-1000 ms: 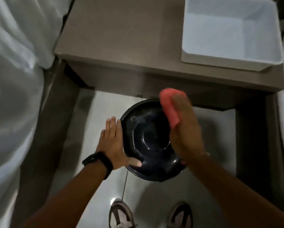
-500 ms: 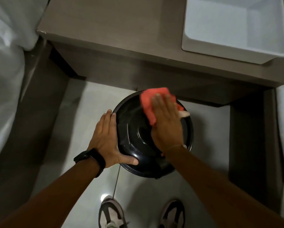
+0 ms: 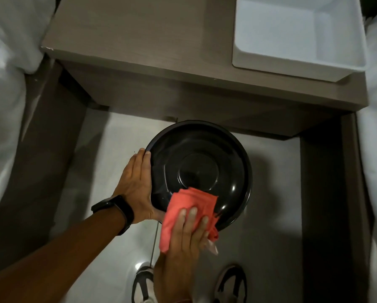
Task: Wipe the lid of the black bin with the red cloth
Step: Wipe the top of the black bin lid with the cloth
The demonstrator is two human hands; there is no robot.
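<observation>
The scene is dim and slightly soft. Small glare spots sit on the glossy black lid and the pale floor at lower centre. Edges bow with wide-angle distortion.

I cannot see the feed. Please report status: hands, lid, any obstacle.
Left hand flat against lid edge, steadying. Right hand pressing cloth on lid's near rim. Nothing in the way.

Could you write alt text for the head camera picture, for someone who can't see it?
Seen from above, a right hand presses a red cloth onto the near edge of a round black bin lid while the left hand steadies the lid's left rim. The bin stands on a pale floor below a brown cabinet holding a white tub.
</observation>
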